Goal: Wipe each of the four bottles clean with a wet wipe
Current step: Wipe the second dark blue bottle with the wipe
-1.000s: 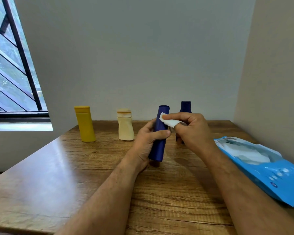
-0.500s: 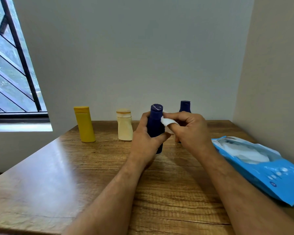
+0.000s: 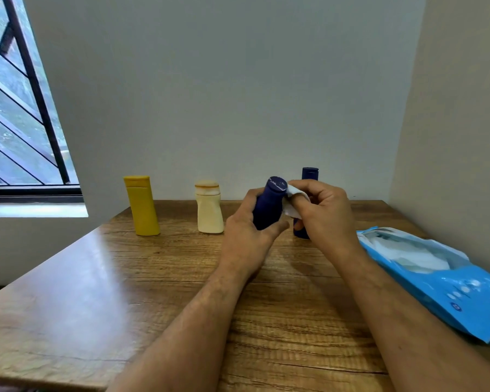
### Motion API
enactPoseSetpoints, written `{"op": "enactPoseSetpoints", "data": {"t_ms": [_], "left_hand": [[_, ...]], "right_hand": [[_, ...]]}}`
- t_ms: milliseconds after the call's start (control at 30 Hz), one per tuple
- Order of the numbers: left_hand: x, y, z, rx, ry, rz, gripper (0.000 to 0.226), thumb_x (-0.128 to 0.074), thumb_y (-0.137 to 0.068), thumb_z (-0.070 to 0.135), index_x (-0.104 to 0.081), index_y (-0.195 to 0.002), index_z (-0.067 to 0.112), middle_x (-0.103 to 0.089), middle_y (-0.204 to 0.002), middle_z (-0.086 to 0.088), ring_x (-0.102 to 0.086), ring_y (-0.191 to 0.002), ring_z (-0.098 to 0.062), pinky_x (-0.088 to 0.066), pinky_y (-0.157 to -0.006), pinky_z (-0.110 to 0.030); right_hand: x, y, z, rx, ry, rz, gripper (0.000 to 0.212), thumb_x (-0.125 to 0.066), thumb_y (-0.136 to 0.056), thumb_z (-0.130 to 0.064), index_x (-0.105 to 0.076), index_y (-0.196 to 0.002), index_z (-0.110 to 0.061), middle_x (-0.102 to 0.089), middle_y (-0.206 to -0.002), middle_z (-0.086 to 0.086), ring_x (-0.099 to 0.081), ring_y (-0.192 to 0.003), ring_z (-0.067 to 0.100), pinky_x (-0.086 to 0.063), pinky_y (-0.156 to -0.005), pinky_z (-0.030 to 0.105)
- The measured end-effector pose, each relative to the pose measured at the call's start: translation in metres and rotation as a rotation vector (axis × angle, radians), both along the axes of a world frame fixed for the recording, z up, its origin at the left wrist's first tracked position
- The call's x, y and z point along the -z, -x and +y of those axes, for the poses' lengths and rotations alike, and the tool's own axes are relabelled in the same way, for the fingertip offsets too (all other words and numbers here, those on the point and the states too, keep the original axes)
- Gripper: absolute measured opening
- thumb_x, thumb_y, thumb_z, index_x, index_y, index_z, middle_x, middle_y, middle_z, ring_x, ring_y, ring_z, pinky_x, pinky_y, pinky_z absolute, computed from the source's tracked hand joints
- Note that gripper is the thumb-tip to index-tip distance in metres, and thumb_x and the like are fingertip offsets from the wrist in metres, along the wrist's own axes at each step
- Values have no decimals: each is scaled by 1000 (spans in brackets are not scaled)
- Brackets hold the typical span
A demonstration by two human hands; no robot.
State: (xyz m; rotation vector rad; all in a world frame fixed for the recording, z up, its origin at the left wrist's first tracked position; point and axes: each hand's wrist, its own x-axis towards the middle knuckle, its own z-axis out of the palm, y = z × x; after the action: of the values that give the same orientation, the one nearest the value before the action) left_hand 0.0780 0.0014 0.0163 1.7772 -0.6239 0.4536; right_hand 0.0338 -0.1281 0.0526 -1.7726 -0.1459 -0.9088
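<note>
Navy bottle (image 3: 268,209) gripped by left hand (image 3: 245,236); right hand (image 3: 321,213) pinching wipe (image 3: 292,203), seemingly against it

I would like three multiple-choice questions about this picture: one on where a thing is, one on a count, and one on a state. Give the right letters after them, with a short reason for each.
1. Where does the blue wipe pack lie?
A. on the table's right side
B. beside the window
C. between the yellow and cream bottles

2. How many bottles stand on the table, not held?
A. one
B. three
C. four

3. What does the right hand do?
A. rests flat on the table
B. holds a white wipe against the held bottle
C. reaches into the pack

Answers:
1 A: it lies by the right forearm.
2 B: the yellow bottle, the cream bottle and the far blue bottle stand; the left hand grips the fourth, the held blue bottle.
3 B: the wipe touches the bottle near its cap.
</note>
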Motion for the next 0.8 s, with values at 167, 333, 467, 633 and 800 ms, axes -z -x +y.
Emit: {"op": "enactPoseSetpoints", "data": {"t_ms": [167, 333, 467, 633, 800], "left_hand": [[-1, -8, 8, -90, 65, 54, 48, -79, -84, 23, -53, -120, 41, -62, -106, 16, -59, -102, -2, -53, -97, -38], [0, -10, 6, -106, 67, 82, 46, -77, -85, 20, -53, -118, 41, -62, -105, 14, -58, -99, -1, -52, -94, -32], [0, -15, 9, -186, 69, 83, 50, -78, -83, 16, -52, -119, 39, -59, -108, 12, -56, -101, -10, -48, -97, -35], [5, -14, 4, -165, -51, 11, 55, -78, -81, 13, -54, -123, 41, -60, -112, 13, -58, -109, -12, -51, -101, -43], [4, -16, 5, -193, -41, -5, 54, -78, -81, 14, -53, -121, 39, -59, -112, 11, -57, -106, -15, -50, -99, -46]], "right_hand": [[-2, 4, 5, -171, -12, 51, 10, -70, -88, -18, -76, -95, -20, -72, -85, -7, -62, -60, 14, -53, -50, 25], [1, 3, 9, -87, -33, 19, 9, -70, -88, -21, -76, -94, -24, -71, -79, -8, -62, -60, 6, -48, -46, 16], [-4, 3, 3, -21, -121, -83, 12, -69, -89, -15, -77, -98, -18, -72, -83, -2, -62, -58, 10, -48, -44, 20], [-2, 5, 5, -109, 29, 38, 17, -68, -88, -10, -78, -96, -22, -73, -88, -8, -65, -65, 18, -55, -50, 26], [-1, 5, 1, -32, 8, -8, 14, -67, -90, -15, -76, -97, -23, -71, -83, -8, -61, -58, 5, -46, -46, 14]]}}
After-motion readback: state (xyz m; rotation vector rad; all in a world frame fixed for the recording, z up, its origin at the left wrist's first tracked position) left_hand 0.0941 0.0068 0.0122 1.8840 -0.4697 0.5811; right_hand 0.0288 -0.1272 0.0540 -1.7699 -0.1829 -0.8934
